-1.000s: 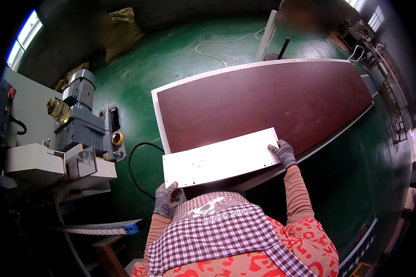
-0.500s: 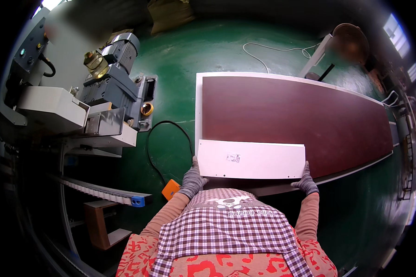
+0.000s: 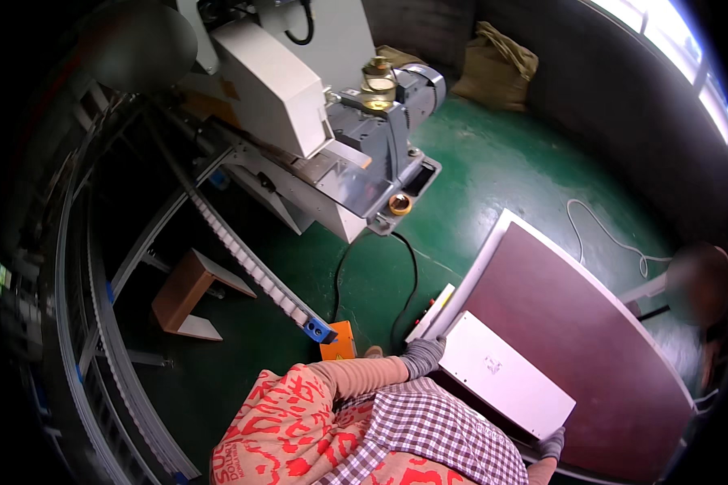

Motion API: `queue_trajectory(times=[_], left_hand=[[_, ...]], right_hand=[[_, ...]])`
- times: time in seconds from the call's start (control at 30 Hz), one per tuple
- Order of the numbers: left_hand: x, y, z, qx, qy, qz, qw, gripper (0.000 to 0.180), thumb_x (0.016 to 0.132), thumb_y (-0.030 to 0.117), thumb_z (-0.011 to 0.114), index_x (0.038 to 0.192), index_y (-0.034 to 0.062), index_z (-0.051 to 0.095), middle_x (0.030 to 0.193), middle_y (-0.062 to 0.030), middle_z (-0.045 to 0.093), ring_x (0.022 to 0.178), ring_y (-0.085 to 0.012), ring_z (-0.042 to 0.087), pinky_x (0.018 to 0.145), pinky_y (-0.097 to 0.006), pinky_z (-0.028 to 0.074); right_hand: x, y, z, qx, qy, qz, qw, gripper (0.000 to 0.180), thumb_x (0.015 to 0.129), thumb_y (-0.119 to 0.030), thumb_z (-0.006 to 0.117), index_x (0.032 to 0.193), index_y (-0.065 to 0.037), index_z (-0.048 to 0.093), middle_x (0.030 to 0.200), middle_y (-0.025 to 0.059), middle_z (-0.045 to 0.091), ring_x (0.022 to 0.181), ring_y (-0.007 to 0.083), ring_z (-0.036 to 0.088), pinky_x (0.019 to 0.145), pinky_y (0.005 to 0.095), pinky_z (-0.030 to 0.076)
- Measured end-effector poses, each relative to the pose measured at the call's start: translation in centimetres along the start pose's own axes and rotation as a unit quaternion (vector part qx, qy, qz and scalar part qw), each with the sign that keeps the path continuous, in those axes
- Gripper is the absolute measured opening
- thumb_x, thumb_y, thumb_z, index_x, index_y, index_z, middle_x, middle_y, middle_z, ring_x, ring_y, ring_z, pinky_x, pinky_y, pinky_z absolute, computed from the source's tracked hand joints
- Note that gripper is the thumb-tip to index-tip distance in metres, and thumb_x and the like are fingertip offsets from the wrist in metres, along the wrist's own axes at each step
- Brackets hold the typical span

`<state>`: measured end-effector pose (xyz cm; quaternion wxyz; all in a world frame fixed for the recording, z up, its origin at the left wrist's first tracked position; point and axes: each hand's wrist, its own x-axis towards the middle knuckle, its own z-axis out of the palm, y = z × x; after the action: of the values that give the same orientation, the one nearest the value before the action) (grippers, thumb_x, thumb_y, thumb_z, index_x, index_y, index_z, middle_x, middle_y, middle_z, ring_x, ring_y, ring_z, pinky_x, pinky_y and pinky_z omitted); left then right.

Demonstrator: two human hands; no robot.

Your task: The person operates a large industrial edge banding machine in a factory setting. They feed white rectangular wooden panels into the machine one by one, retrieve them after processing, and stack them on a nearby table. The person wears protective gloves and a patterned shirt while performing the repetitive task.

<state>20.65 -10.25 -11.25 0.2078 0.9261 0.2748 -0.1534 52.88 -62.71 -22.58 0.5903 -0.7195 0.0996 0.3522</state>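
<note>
Left hand (image 3: 423, 358) and right hand (image 3: 551, 445), fingers (image 3: 434, 347) curled gripping opposite ends of white panel (image 3: 505, 374), transparent jar (image 3: 378, 87) containing yellowish liquid (image 3: 377, 104)

Green floor (image 3: 481, 162), bounded at its far edge by a dark wall (image 3: 578, 105); against the wall, a slumped tan sack (image 3: 495, 71). Left of the sack: white machine housing (image 3: 263, 77), with grey motor (image 3: 421, 87), glass cup (image 3: 378, 90) containing yellow fluid, and yellow ring (image 3: 400, 204). Nearer, a black cable (image 3: 415, 271) curves over the floor, close to an orange box (image 3: 338, 343). Toward the floor's left edge: roller strip (image 3: 247, 260) ending in a blue block (image 3: 319, 330), and a three-sided brown frame (image 3: 178, 301). Toward its right edge: a looped white cord (image 3: 603, 231).
</note>
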Motion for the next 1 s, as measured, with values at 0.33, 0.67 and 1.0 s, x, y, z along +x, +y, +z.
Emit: queue_trajectory(times=[0.33, 0.67, 1.0], left_hand=[[-0.6, -1.7, -0.1, -0.105, 0.004, 0.053, 0.993, 0.079, 0.068, 0.033, 0.083, 0.125, -0.0061, 0.044, 0.085, -0.0208, 0.069, 0.077, -0.0346, 0.069, 0.063, -0.047, 0.053], [-2.5, -15.9, -6.0, -0.762, 0.165, 0.021, 0.626, 0.053, 0.087, 0.017, 0.072, 0.131, -0.0040, 0.049, 0.115, -0.0130, 0.064, 0.100, -0.0174, 0.062, 0.086, -0.028, 0.052], [-8.8, -32.6, -20.0, -0.769, 0.510, -0.149, 0.355, 0.023, 0.094, 0.020, 0.062, 0.116, 0.0152, 0.057, 0.102, -0.0067, 0.069, 0.087, -0.0220, 0.068, 0.077, -0.039, 0.056]], right_hand=[[-5.1, -11.4, 12.4, -0.521, 0.084, -0.067, 0.847, 0.056, 0.089, -0.036, 0.050, 0.140, -0.012, 0.044, 0.139, 0.0128, 0.052, 0.125, 0.0326, 0.050, 0.106, 0.0445, 0.038], [-5.9, -12.0, 7.9, -0.540, 0.058, -0.004, 0.840, 0.074, 0.082, -0.022, 0.073, 0.146, -0.013, 0.037, 0.141, 0.0186, 0.049, 0.126, 0.0336, 0.048, 0.109, 0.0424, 0.035], [-8.6, -15.6, 25.2, -0.519, -0.068, -0.197, 0.829, 0.056, 0.087, -0.010, 0.067, 0.137, 0.001, 0.043, 0.138, 0.0195, 0.051, 0.127, 0.0282, 0.049, 0.106, 0.0369, 0.039]])
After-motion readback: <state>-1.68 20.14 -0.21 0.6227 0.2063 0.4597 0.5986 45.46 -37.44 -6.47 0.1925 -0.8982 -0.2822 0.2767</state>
